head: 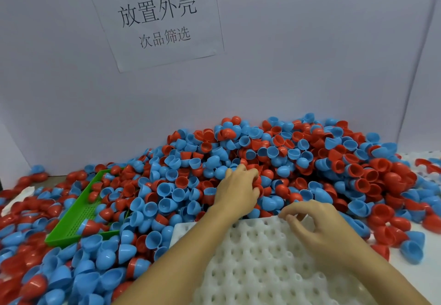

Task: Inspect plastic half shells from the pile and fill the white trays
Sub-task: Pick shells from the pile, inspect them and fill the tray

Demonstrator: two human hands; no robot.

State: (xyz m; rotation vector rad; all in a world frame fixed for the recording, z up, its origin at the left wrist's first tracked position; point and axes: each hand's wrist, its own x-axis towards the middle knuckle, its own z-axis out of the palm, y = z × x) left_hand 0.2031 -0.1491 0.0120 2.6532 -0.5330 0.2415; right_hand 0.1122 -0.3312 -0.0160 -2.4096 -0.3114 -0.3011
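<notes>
To the left of the left hand (236,189) lay a single green tray (71,219), tilted and half buried, with a few shells lying in it; I counted roughly four or five there, though the heap spilling over its edge made that unsure. The pile (310,161) of red and blue half shells ran from far left of both hands to well right of them, far too many to count, several hundred by my guess, the two colours about even. The left hand reached into the pile beyond the tray's far edge, fingers curled down onto a red shell (257,180); I could not tell whether it had closed on it or only touched it. Just right and nearer, the right hand (319,226) hovered over the far edge of the white tray (250,257), fingers loosely curled with thumb and forefinger close together, and I could not tell if anything was pinched between them. One white tray sat under the forearms, every socket I could see empty; another white piece showed far right of the right hand, perhaps a second tray. To do this step well, I judged, the left hand should lift one shell clear, turn it so rim and inside show, and only then seat it squarely in a socket.
</notes>
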